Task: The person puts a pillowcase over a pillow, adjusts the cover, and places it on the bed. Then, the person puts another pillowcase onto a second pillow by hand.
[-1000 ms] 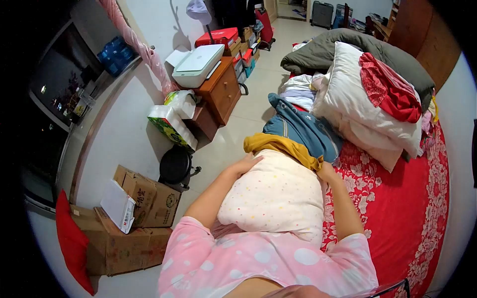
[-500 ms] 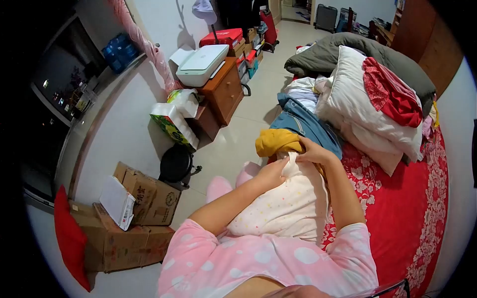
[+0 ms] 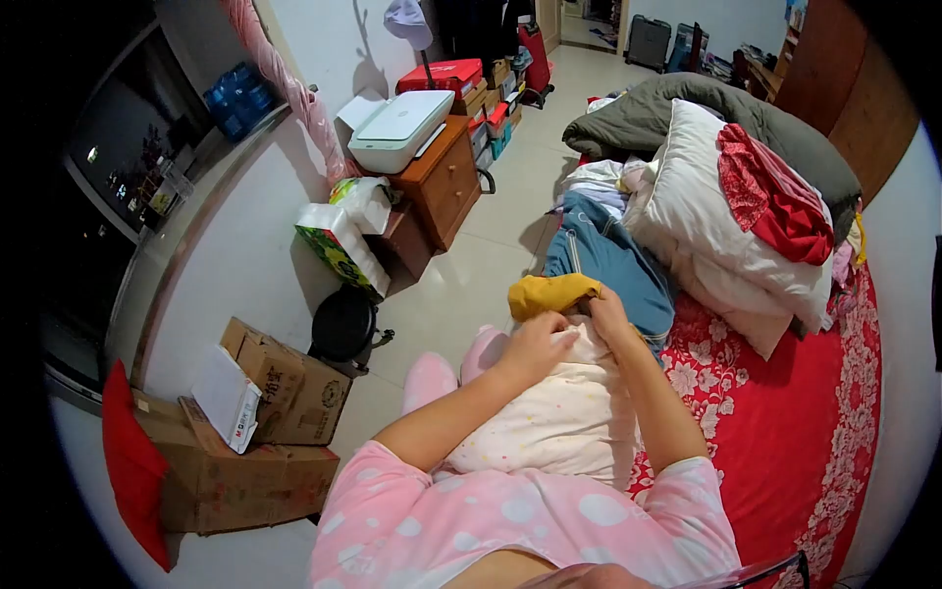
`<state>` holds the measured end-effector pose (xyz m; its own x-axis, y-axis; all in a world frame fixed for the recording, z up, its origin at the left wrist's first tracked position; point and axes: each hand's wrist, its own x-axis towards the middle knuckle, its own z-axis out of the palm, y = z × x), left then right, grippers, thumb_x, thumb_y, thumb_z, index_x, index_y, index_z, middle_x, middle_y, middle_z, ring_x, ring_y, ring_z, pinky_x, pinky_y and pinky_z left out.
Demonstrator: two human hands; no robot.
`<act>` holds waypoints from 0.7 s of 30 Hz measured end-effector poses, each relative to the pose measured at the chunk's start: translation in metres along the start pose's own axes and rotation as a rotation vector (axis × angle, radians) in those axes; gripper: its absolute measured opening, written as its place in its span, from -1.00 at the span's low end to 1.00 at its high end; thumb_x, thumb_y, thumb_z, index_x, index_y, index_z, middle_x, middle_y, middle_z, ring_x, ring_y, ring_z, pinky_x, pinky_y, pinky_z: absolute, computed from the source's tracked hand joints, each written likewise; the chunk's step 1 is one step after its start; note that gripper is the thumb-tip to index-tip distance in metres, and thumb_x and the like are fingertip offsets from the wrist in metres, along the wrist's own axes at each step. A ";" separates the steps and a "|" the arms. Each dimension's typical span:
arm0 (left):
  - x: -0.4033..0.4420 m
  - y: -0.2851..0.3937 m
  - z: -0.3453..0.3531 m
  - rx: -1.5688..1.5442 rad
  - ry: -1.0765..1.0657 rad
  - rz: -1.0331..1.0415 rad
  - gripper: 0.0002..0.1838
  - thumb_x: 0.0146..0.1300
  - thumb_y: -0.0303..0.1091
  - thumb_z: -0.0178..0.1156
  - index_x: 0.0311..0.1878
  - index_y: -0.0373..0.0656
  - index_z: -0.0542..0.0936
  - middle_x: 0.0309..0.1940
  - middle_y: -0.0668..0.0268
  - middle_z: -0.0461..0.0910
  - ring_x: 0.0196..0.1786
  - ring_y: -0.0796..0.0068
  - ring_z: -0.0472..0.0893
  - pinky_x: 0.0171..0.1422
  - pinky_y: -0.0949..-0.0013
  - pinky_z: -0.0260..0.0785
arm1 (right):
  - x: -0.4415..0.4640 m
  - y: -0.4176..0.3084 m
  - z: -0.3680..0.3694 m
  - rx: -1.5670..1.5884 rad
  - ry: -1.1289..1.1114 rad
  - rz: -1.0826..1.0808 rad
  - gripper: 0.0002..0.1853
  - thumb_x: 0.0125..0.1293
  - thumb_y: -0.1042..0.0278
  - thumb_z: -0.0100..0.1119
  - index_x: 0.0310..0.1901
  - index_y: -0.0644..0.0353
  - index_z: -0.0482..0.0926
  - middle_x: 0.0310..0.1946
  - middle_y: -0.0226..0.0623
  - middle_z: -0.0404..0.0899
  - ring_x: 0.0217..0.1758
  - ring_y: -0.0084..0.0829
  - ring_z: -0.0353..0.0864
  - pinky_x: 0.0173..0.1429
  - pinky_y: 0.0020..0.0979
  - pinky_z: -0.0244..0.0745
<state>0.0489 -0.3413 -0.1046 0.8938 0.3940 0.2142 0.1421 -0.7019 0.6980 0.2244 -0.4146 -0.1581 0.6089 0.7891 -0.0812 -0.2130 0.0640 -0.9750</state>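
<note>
Cream cloth (image 3: pixel 549 417) dotted with small coloured spots lies bunched across my lap. At its far end is a mustard-yellow cloth (image 3: pixel 548 293); whether the two are joined I cannot tell. My left hand (image 3: pixel 538 346) is closed, its curled fingers pinching the cream cloth just below the yellow part. On the other side, my right hand (image 3: pixel 610 316) grips the right end of the yellow cloth, with some of its fingers hidden in the folds. A blue-grey garment (image 3: pixel 613 260) with a pale drawstring lies just beyond both hands.
The bed's red floral cover (image 3: pixel 775 442) stretches to the right. Pillows (image 3: pixel 726 211), a red cloth (image 3: pixel 770 196) and a dark grey quilt (image 3: pixel 706 98) are piled there. Leftward stand a black stool (image 3: pixel 343 324), cardboard boxes (image 3: pixel 260 481) and a cabinet (image 3: pixel 446 182) bearing a printer (image 3: pixel 402 133).
A raised twist of cream cloth between my hands has gone down. My left hand has shifted slightly up towards the yellow cloth, which looks flatter. My right hand has moved slightly downward.
</note>
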 end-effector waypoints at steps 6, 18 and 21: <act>0.025 -0.034 0.004 0.230 0.328 0.139 -0.26 -0.04 -0.41 0.39 0.23 -0.23 0.27 0.12 0.05 0.32 0.21 -0.05 0.32 0.32 0.04 0.19 | -0.032 -0.034 0.016 0.059 -0.013 -0.006 -0.61 0.27 0.67 -0.10 0.12 0.33 0.50 0.00 -0.32 0.58 0.07 -0.48 0.55 0.19 -0.48 0.42; 0.092 -0.093 0.057 -1.190 -0.065 -0.160 -0.71 0.38 -0.30 -0.03 0.03 -0.24 0.52 -0.08 0.25 0.57 0.04 0.39 0.56 0.21 0.32 0.37 | -0.047 -0.027 -0.007 -0.222 -0.028 -0.056 -0.53 0.19 0.62 0.12 0.18 0.27 0.45 -0.01 -0.41 0.56 0.03 -0.57 0.51 0.13 -0.54 0.39; 0.111 -0.110 0.075 -1.272 -0.115 -0.227 -0.68 0.42 -0.20 -0.08 -0.01 -0.22 0.52 -0.08 0.24 0.58 0.03 0.41 0.57 0.21 0.32 0.38 | -0.057 -0.057 0.002 -0.235 0.000 0.135 -0.55 0.18 0.56 0.21 0.14 0.27 0.45 -0.06 -0.43 0.55 -0.03 -0.61 0.50 0.05 -0.54 0.41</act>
<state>0.1646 -0.2645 -0.2084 0.9434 0.3316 -0.0086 -0.1504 0.4507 0.8799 0.2003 -0.4621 -0.0979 0.5873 0.7806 -0.2139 -0.1089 -0.1856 -0.9766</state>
